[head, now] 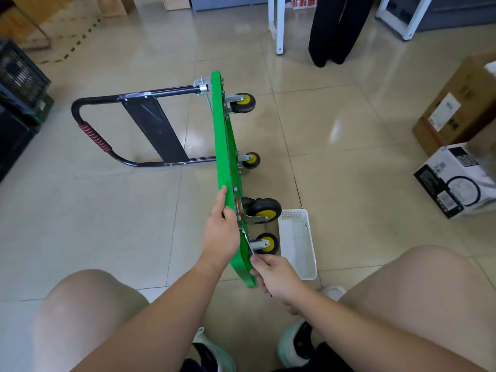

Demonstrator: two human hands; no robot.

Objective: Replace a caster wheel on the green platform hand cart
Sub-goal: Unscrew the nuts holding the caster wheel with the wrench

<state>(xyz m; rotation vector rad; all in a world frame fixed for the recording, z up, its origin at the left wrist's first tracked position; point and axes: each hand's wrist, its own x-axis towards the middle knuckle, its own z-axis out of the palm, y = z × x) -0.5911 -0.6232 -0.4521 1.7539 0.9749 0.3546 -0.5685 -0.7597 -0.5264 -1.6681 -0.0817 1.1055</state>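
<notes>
- Green platform (224, 146) of the hand cart stands on one long edge on the tiled floor (107, 210), with its underside turned to the right.
- Black handle (88, 114), with red wrapping on its bend, is folded out on the platform's left and lies flat on the floor. A black panel (155, 130) spans its two tubes.
- Four casters with black tyres and yellow hubs project from the platform's underside: the far caster (243, 102), the second caster (251, 160), the third caster (264, 210) and the nearest caster (267, 242).
- Left grip (220, 232) is closed over the platform's upper edge level with the third caster, with the forefinger laid along the edge.
- Right grip (276, 277) pinches a slim metal tool (249, 244) at the platform's near end. The tool's upper end lies against the underside by the nearest caster's mount. Its type cannot be determined.
- White basket (311, 253) sits on the floor just to the right of the platform, beside the nearest caster.
- The seated person's bare knees and pale shoes (295, 342) are at the platform's near end.
- A cardboard box (456, 108) and a white printed box (453, 181) stand well to the platform's right.
- A black crate (18, 71) stands well to its left.
- Beyond the platform's far end stand white frame legs (279, 22) and a person in black trousers (332, 28).
</notes>
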